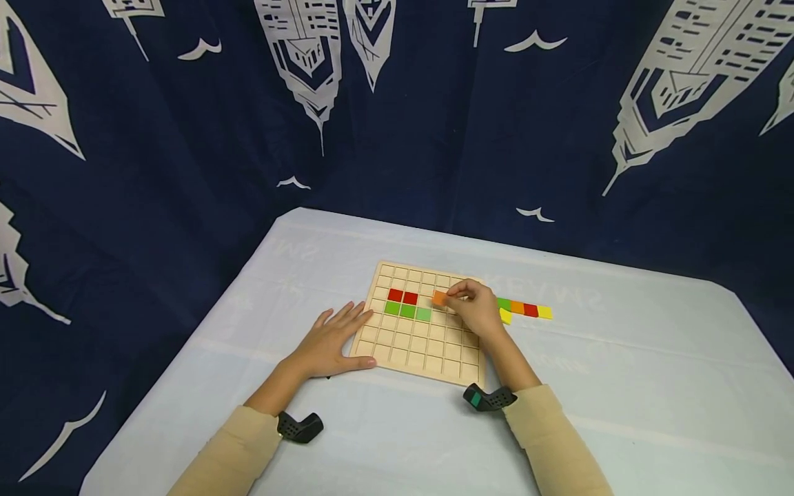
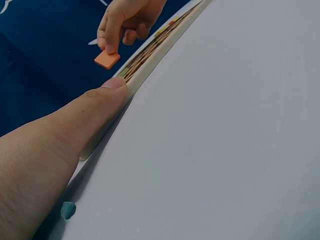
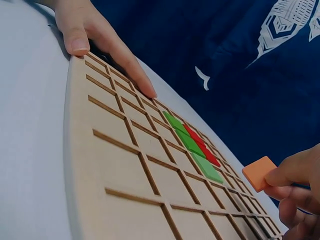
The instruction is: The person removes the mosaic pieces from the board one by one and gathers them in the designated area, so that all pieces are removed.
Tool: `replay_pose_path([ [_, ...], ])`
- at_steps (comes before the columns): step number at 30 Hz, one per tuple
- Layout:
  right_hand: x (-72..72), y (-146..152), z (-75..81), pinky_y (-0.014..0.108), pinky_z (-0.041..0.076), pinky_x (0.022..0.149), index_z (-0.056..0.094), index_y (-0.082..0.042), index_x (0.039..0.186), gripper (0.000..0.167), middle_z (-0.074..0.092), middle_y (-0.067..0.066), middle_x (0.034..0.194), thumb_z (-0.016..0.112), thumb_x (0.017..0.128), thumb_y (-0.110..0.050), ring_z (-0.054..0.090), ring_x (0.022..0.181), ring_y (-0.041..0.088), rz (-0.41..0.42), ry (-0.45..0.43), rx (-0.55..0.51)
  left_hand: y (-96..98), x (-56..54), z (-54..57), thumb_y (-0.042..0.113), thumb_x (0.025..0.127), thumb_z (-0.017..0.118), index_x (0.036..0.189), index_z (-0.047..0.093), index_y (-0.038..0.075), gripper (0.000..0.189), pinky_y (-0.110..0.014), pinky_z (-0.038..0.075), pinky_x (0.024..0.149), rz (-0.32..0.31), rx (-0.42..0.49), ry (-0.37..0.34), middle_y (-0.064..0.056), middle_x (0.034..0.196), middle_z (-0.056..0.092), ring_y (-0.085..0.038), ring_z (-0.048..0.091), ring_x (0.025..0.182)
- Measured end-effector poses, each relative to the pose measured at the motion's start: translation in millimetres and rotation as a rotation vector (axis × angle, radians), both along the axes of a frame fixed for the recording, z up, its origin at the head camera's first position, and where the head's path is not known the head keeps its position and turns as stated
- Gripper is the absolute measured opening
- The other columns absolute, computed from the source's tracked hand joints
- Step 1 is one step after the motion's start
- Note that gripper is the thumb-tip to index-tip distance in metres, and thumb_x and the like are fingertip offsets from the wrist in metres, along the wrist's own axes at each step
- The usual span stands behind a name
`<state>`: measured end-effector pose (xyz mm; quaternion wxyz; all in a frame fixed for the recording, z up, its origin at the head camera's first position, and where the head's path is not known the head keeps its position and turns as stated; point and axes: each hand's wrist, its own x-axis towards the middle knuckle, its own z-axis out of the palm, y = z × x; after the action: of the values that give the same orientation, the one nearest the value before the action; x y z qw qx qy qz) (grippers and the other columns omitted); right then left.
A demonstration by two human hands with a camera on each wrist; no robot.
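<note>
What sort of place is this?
Probably a makeshift indoor recording corner, though the room itself is hidden. Signs: a dark blue printed cloth filling the background, a white-topped table in front of it, and a black camera strapped at each wrist.

A white-patterned navy cloth (image 1: 422, 158) hangs behind the white table (image 1: 657, 399)
</note>
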<state>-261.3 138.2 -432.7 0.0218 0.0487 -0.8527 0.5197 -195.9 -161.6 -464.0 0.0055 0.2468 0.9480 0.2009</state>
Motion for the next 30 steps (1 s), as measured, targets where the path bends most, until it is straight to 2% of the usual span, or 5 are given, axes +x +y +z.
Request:
replay_pose_path([
  [6, 4.0, 10, -0.2, 0.026, 0.042, 0.059, 0.066, -0.003, 0.096, 0.013, 0.067, 0.004, 0.088, 0.072, 0.088, -0.012, 0.049, 0.068, 0.017, 0.002, -0.016, 0.003, -0.5, 1.0, 0.5, 0.068, 0.083, 0.06, 0.155, 0.03, 0.015, 0.094, -0.056, 0.008, 0.115, 0.001, 0.004, -0.005, -0.007, 0.16, 0.022, -0.027, 0.013, 0.148],
  [12, 8.2, 20, 2.1, 0.026, 0.042, 0.059, 0.066, -0.003, 0.096, 0.013, 0.068, 0.004, 0.087, 0.071, 0.088, -0.012, 0.051, 0.071, 0.018, -0.004, -0.049, -0.006, 0.1, 0.9, -0.1, 0.068, 0.083, 0.06, 0.155, 0.03, 0.015, 0.094, -0.056, 0.009, 0.115, 0.003, 0.001, -0.004, -0.006, 0.16, 0.022, -0.027, 0.013, 0.148],
  [20, 11.7, 36, 4.5, 0.022, 0.05, 0.058, 0.066, 0.002, 0.097, 0.015, 0.068, 0.004, 0.084, 0.07, 0.087, -0.008, 0.058, 0.068, 0.016, -0.021, -0.067, -0.034, 0.0, 0.6, -0.3, 0.068, 0.083, 0.059, 0.155, 0.029, 0.015, 0.094, -0.056, 0.009, 0.115, 0.001, 0.001, 0.005, -0.006, 0.16, 0.022, -0.026, 0.012, 0.148],
  [30, 19.4, 65, 7.8, 0.022, 0.049, 0.06, 0.064, 0.004, 0.101, 0.02, 0.068, 0.005, 0.089, 0.07, 0.088, -0.011, 0.055, 0.068, 0.01, -0.071, -0.073, -0.011, 0.3, 0.5, -1.0, 0.068, 0.082, 0.06, 0.155, 0.03, 0.015, 0.094, -0.057, 0.009, 0.115, 0.004, 0.01, 0.003, -0.006, 0.16, 0.022, -0.027, 0.013, 0.148],
])
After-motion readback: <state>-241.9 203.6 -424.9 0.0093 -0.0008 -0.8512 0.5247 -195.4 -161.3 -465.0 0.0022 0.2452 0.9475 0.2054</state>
